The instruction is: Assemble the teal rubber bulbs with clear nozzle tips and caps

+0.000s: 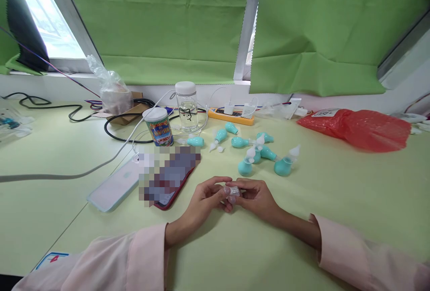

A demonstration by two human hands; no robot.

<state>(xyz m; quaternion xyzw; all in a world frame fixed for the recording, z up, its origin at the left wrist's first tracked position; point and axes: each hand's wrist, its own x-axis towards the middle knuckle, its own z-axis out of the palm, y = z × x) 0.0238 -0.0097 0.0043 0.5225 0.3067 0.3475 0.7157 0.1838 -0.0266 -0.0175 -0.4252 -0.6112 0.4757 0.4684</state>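
My left hand (211, 194) and my right hand (257, 196) meet low over the table, both closed on one small clear plastic piece (232, 190). Fingers cover part of it, so its full shape is hidden. Just beyond my right hand stand teal rubber bulbs with clear nozzles, like nasal aspirators: one upright bulb (245, 167) and another bulb (283, 165) with its nozzle tilted right. Several more teal bulbs, such as the lying bulb (239, 142), are scattered behind these. A small loose white tip (220, 149) lies among them.
Left of my hands lie a phone in a red case (181, 183) and a pale-cased phone (116, 183). Behind are a printed cup (159, 127), a water jar (187, 109), an orange power strip (231, 117) and cables. A red plastic bag (356, 130) lies at the right.
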